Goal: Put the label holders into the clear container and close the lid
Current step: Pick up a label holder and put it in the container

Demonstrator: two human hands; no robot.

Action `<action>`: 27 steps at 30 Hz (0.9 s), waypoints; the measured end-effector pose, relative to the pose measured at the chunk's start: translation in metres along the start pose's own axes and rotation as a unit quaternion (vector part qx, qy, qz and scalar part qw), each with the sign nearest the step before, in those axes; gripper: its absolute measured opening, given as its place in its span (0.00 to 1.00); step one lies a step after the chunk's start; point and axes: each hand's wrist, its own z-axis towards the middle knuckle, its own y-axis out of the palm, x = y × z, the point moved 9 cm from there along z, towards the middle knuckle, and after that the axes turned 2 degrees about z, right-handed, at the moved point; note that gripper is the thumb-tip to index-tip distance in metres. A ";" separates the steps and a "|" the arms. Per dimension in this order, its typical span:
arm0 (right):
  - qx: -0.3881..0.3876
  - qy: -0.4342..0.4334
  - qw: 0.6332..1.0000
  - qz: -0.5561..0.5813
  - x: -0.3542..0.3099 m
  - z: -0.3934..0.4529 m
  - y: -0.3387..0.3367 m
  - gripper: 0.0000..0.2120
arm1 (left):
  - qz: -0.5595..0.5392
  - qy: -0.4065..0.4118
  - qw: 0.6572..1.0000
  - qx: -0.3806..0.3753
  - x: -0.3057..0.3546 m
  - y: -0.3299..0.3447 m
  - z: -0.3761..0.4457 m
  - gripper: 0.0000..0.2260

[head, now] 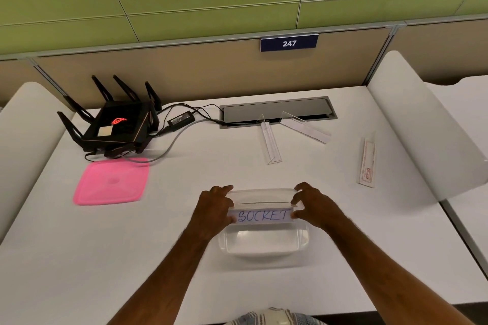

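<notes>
Head view, looking down on a white desk (184,245). Clear rectangular plastic container (264,245) sits open near the front edge, centred between the two forearms. Left hand (215,208) and right hand (314,206) hold a clear label holder with a white card reading "SOCKET" in blue handwriting (261,216), one hand at each end, thumb and fingers pinching it. Holder lies level across the far half of the container, at about rim height; whether it touches the rim cannot be told.

Three more label holders lie on the desk beyond the container, apart from one another: a clear tent-shaped holder (271,142) pointing toward the front edge; a second clear holder (306,128) lying at an angle just beside it, its far end over the grey cable tray (277,108) set into the desk; a flat holder with red print (367,163) well to the right.

Pink square soft-plastic lid (112,182) lies flat on the desk, well to the left of the container. Behind it, a black router with upright antennas (116,124), a black power adapter (181,121) and cables. Blue plaque "247" (289,43) on the beige partition.
</notes>
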 end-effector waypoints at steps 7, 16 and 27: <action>0.008 0.052 0.998 -0.036 -0.008 0.012 0.004 0.20 | 0.129 -0.021 0.991 -0.030 0.004 0.009 0.009 0.22; 0.031 0.041 0.985 -0.166 -0.017 0.016 0.012 0.17 | 0.168 -0.048 0.984 -0.031 0.008 0.015 0.014 0.19; 0.037 0.017 0.977 -0.212 -0.025 0.026 0.014 0.18 | 0.165 -0.066 0.984 -0.034 0.001 0.016 0.016 0.16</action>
